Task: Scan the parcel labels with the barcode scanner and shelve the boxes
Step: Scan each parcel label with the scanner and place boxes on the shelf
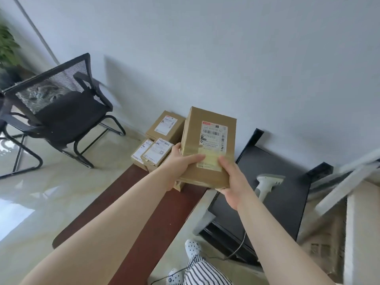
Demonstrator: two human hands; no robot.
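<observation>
I hold a brown cardboard parcel [207, 140] in the air with both hands, its white barcode label facing up. My left hand [181, 161] grips its left near edge, thumb on top. My right hand [232, 182] grips the near right corner, thumb on the yellow tape. A white barcode scanner [265, 184] lies on the black shelf top [267, 202] to the right, its cable trailing to the floor. Three more labelled boxes [158, 151] sit on the dark red bench [131, 212] below the held parcel, near the wall.
A black mesh office chair [59, 114] stands at the left on the glossy tile floor. A plant [7, 46] is at the far left. White frame parts and flat cardboard [349, 202] lie at the right. My striped trousers and spotted shoes [193, 247] show below.
</observation>
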